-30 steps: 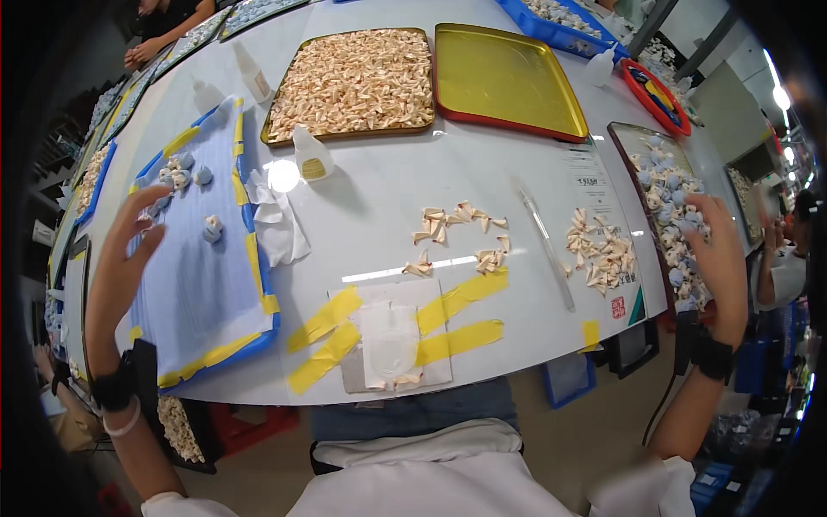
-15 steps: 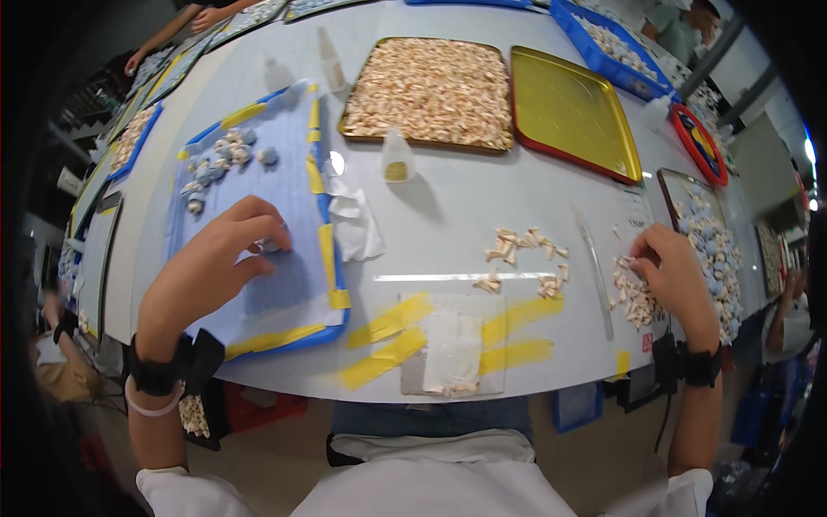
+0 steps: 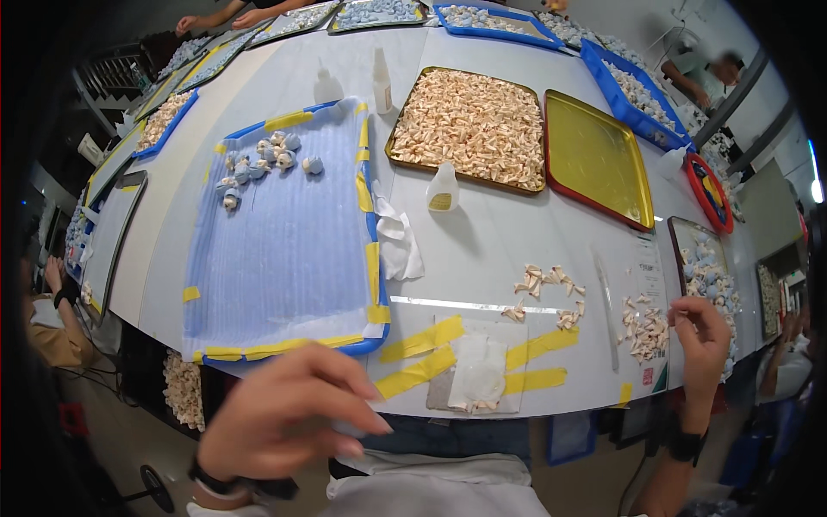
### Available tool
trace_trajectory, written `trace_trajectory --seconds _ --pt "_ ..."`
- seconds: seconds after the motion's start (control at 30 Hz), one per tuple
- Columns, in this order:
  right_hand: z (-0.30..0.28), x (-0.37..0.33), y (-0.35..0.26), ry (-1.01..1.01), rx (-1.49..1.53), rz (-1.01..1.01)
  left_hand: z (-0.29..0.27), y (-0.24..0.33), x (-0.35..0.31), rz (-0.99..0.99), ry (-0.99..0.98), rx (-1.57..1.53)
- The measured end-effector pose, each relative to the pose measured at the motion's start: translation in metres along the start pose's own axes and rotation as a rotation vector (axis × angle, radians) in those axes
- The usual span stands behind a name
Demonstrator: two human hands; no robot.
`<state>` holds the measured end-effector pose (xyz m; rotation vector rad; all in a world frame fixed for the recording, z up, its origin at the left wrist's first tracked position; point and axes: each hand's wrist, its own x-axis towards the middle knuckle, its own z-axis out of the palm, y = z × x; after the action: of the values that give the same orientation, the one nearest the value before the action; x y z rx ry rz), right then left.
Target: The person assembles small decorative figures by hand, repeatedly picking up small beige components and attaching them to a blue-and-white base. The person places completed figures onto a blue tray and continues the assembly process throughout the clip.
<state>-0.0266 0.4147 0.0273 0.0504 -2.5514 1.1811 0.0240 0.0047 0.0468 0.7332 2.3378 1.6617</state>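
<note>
The left hand [image 3: 289, 414] has pulled back off the blue tray [image 3: 284, 250] to about seven o'clock, near the desk [image 3: 482, 250] edge; half a second ago it rested on the tray's sheet. Its fingers curl in a loose pinch, and whether that grip holds a piece I cannot tell. The right hand [image 3: 702, 340], at four o'clock, stays beside the small pile of pale pieces [image 3: 644, 327], fingertips pinched, contents unclear. Finished blue-and-white pieces [image 3: 258, 168] sit clustered at the tray's eleven o'clock corner.

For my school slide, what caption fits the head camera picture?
Two hands, left hand and right hand, hover over a white table.
</note>
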Motion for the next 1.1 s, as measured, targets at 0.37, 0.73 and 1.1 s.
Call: trace_trajectory --seconds 0.37,0.73,1.1 --pt "0.031 -0.053 -0.039 -0.052 0.066 0.105 0.069 -0.031 -0.005 -0.149 0.053 -0.594" --pt "0.039 -0.066 -0.050 -0.081 0.383 0.185 0.093 -0.035 -0.009 -0.127 0.221 -0.613" --pt "0.037 -0.055 -0.065 -0.082 0.301 0.191 0.104 -0.044 -0.012 -0.175 0.410 -0.689"
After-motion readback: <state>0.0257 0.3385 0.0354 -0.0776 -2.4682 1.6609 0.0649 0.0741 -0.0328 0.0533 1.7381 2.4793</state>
